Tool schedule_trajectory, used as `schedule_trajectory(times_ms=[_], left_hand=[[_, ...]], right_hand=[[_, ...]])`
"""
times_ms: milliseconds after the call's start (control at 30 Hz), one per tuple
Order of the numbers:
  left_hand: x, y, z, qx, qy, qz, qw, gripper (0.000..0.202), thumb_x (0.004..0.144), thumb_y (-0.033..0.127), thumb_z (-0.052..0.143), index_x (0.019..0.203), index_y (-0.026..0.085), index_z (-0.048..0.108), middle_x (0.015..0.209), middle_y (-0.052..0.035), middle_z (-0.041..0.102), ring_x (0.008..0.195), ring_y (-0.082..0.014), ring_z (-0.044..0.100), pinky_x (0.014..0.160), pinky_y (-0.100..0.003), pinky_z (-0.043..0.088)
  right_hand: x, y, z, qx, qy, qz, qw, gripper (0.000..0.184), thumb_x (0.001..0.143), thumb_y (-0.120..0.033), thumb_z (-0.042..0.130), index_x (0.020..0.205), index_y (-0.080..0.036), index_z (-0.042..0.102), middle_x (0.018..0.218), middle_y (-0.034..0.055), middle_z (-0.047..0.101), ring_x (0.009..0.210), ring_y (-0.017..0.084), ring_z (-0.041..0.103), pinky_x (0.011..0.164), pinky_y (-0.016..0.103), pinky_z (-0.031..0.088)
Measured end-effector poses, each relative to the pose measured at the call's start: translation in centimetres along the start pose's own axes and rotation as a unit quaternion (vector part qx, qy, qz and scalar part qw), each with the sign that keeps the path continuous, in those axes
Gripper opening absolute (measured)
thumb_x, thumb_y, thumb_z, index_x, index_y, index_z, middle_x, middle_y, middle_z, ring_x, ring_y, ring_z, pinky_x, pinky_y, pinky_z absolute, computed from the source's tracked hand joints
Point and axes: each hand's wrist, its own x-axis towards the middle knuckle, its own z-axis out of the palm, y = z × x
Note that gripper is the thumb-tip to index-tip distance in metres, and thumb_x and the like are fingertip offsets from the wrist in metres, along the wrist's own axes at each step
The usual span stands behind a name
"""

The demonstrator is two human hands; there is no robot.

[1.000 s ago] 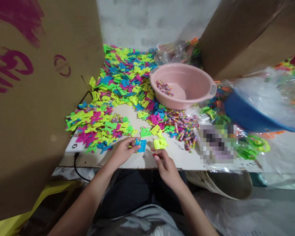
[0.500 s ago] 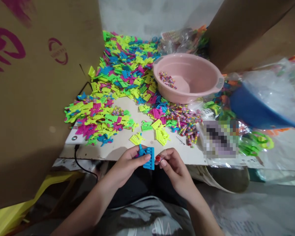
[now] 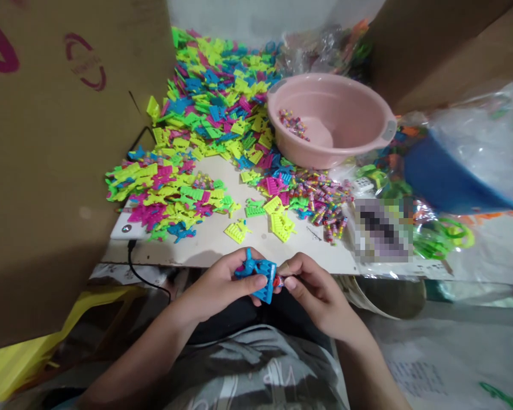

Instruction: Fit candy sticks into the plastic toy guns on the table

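Observation:
Near the table's front edge, my left hand point(image 3: 224, 285) is closed around a blue plastic toy piece point(image 3: 265, 279) with a slotted, ladder-like panel and a small figure on it. Thumb and fingers of my right hand point(image 3: 310, 287) pinch a small red candy-like piece point(image 3: 279, 281) right at the toy's right edge; how far it sits inside the toy I cannot tell. Loose yellow toy pieces point(image 3: 238, 230) of the same slotted shape lie just beyond my hands. A heap of small wrapped candy-like pieces point(image 3: 325, 196) lies farther right.
A big pile of colourful toy pieces point(image 3: 214, 108) covers the back, with a smaller heap point(image 3: 166, 188) at left. A pink basin point(image 3: 337, 151) holds some small pieces. Cardboard point(image 3: 77, 171) walls the left side; a blue basin point(image 3: 444, 176) and plastic bags point(image 3: 483, 136) stand right.
The blue toy has tilted and shifted slightly right, and the red piece has come up against its edge. The whole view has moved a little.

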Motion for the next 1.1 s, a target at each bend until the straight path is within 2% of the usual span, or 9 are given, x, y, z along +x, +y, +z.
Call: schedule_trajectory(times_ms=[67,167,300,467,700,800,933,1100], left_hand=[[0.1,-0.2,0.0,-0.017,-0.031,-0.006,0.999,0.036,0.078,0.046,0.075,0.088,0.015,0.058,0.079,-0.0038,0.067,0.072,-0.0142,0.063,0.055,-0.021,0.052],[0.1,-0.6,0.2,-0.004,-0.021,0.006,1.0,0.037,0.078,0.047,0.074,0.087,0.016,0.055,0.076,-0.0022,0.063,0.07,-0.0136,0.062,0.054,-0.021,0.052],[-0.5,-0.8,0.7,0.054,0.011,0.004,0.998,0.042,0.078,0.053,0.071,0.085,0.016,0.052,0.075,0.0003,0.057,0.065,-0.012,0.058,0.051,-0.021,0.053],[-1.5,-0.5,1.1,0.121,0.001,-0.025,0.992,0.038,0.082,0.051,0.066,0.09,0.018,0.051,0.075,0.0022,0.054,0.056,-0.0102,0.056,0.047,-0.021,0.051],[-2.1,-0.6,2.2,0.125,0.031,-0.038,0.991,0.034,0.081,0.046,0.066,0.094,0.018,0.053,0.081,-0.0007,0.057,0.061,-0.0121,0.059,0.05,-0.023,0.055],[-2.2,-0.4,2.3,0.111,0.03,-0.036,0.993,0.034,0.08,0.045,0.069,0.094,0.018,0.054,0.081,-0.0006,0.058,0.06,-0.0112,0.058,0.051,-0.022,0.054],[-2.0,0.1,1.8,0.04,-0.016,-0.048,0.998,0.037,0.078,0.049,0.072,0.091,0.018,0.055,0.074,0.0015,0.058,0.057,-0.0108,0.058,0.052,-0.022,0.053],[-1.9,0.7,1.5,-0.006,-0.028,-0.062,0.998,0.039,0.075,0.049,0.076,0.088,0.017,0.056,0.071,0.0019,0.06,0.057,-0.0106,0.058,0.052,-0.021,0.051]], right_hand=[[0.2,0.1,0.0,0.043,-0.026,0.001,0.999,0.017,0.099,-0.038,0.054,0.093,-0.022,0.055,0.082,0.0002,0.061,0.076,0.013,0.058,0.072,0.025,0.047],[0.1,0.5,0.3,0.071,-0.028,-0.011,0.997,0.019,0.1,-0.038,0.052,0.088,-0.023,0.049,0.079,-0.0016,0.057,0.074,0.012,0.055,0.07,0.024,0.045],[-0.8,0.5,0.5,-0.027,-0.033,-0.023,0.999,0.016,0.102,-0.031,0.046,0.089,-0.023,0.05,0.081,-0.0008,0.055,0.075,0.012,0.051,0.07,0.024,0.041],[-2.0,-0.2,0.5,-0.091,-0.055,-0.018,0.994,0.012,0.102,-0.025,0.045,0.09,-0.024,0.047,0.079,-0.002,0.052,0.071,0.012,0.048,0.065,0.024,0.039],[-3.1,-0.8,0.7,-0.136,-0.027,0.006,0.99,0.011,0.098,-0.024,0.05,0.088,-0.024,0.046,0.079,-0.0005,0.054,0.071,0.014,0.051,0.062,0.025,0.041],[-3.3,-0.8,0.7,-0.114,-0.025,0.013,0.993,0.012,0.095,-0.024,0.057,0.091,-0.024,0.046,0.082,0.0002,0.056,0.074,0.015,0.054,0.064,0.025,0.044],[-3.1,-0.9,1.2,-0.051,-0.016,0.018,0.998,0.013,0.095,-0.025,0.059,0.091,-0.025,0.046,0.084,-0.0003,0.057,0.074,0.014,0.056,0.066,0.025,0.046],[-2.7,-1.0,1.5,0.01,0.0,0.016,1.0,0.019,0.093,-0.029,0.062,0.088,-0.024,0.044,0.081,-0.0013,0.057,0.07,0.013,0.055,0.064,0.024,0.046]])
